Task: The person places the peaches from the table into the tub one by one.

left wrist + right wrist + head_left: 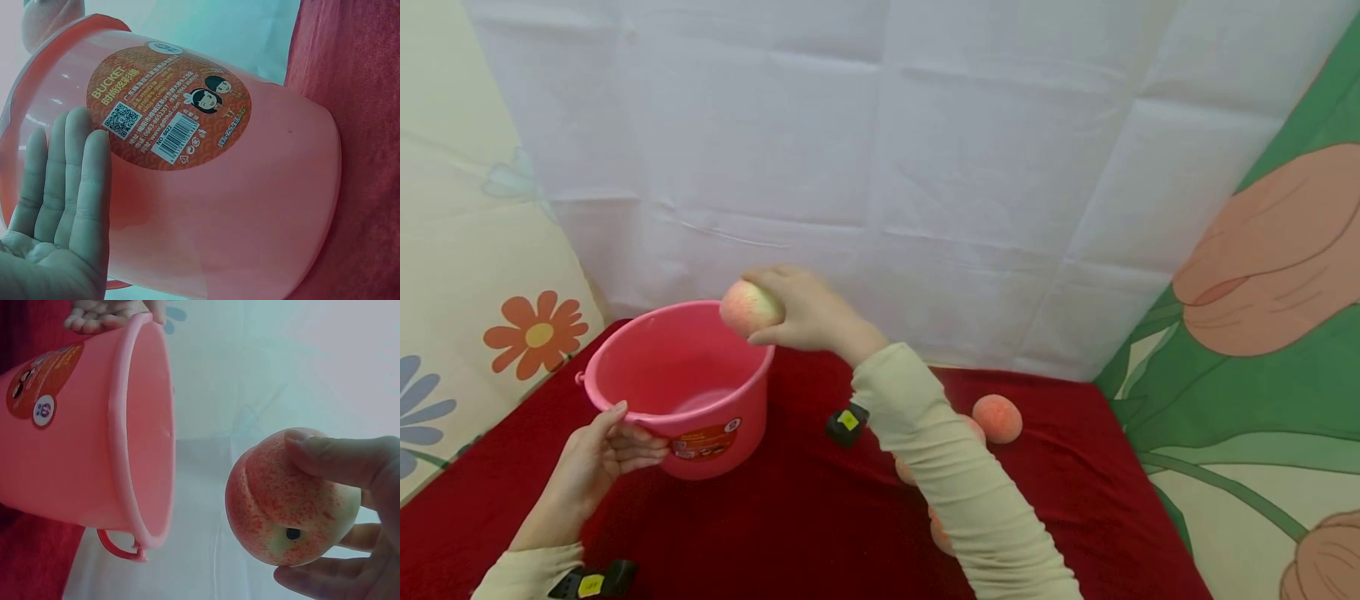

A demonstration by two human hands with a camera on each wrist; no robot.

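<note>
A pink bucket [752, 408] stands upright at the left, an orange label [169, 106] on its wall. My left hand [606, 454] holds it at the near rim, thumb over the edge and fingers lying along the outside. In the right wrist view, my right hand [350, 519] grips a peach [281, 500] between thumb and fingers; the fruit is red-speckled and pale, with a dark spot. From the head, this peach [748, 308] appears over the bucket's right rim. The part of the bucket's inside that shows holds nothing.
Several more peaches lie on the dark red cloth [820, 517] at the right, one peach [997, 418] in full view and others partly hidden by my right sleeve [955, 467]. A white sheet [820, 150] hangs behind. Small black devices with yellow tags show by both forearms.
</note>
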